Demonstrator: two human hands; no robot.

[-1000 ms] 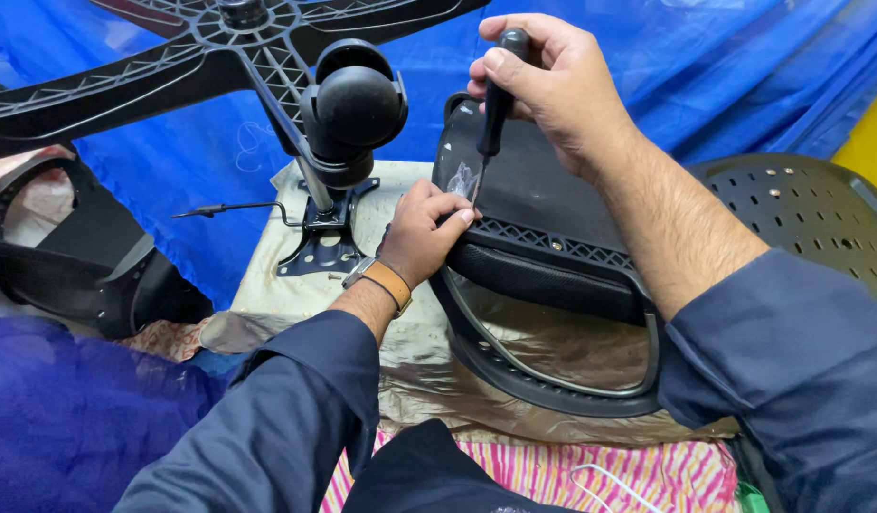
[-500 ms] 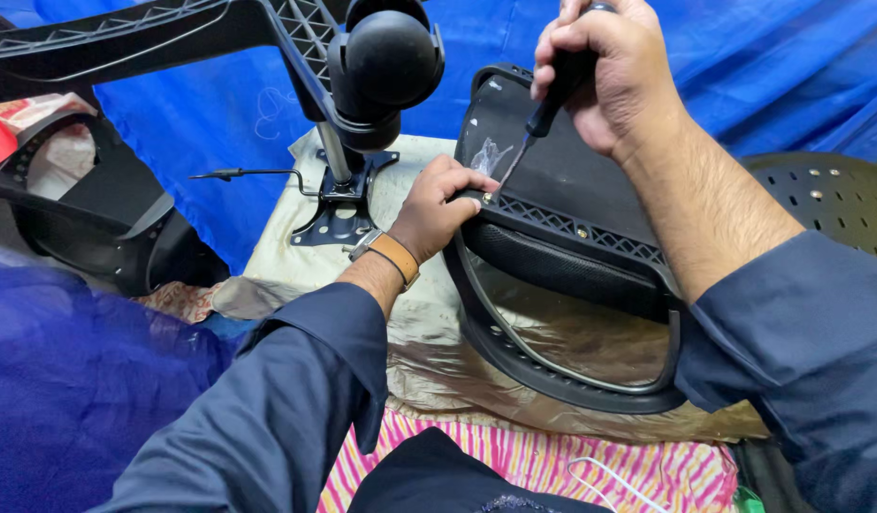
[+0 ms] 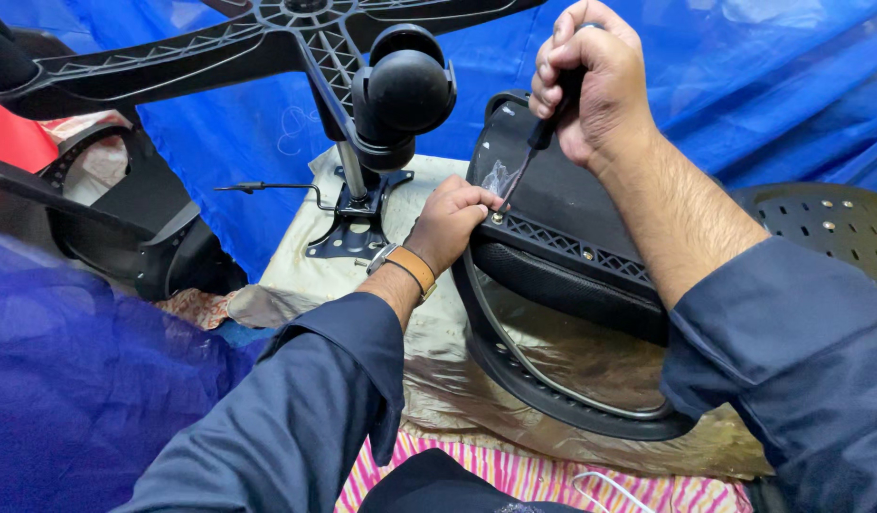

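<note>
My right hand (image 3: 595, 81) grips the black handle of a screwdriver (image 3: 538, 142), its shaft slanting down to the corner of a black chair back frame (image 3: 562, 285). My left hand (image 3: 450, 220), with a tan wristband, rests its fingertips at that same corner, right beside the screwdriver tip. The frame lies tilted on a beige cloth (image 3: 296, 275), a curved mesh rim below it.
An upturned black chair base (image 3: 267, 43) with a caster wheel (image 3: 408, 90) and its mechanism plate (image 3: 353, 233) stands at the left of the frame. A blue tarp (image 3: 742, 85) is behind. A perforated dark seat (image 3: 828, 223) lies at right, black armrest parts (image 3: 144, 228) at left.
The view has shifted, so the chair base and frame sit differently in the picture. My right hand stays on the screwdriver and my left hand stays at the frame's corner.
</note>
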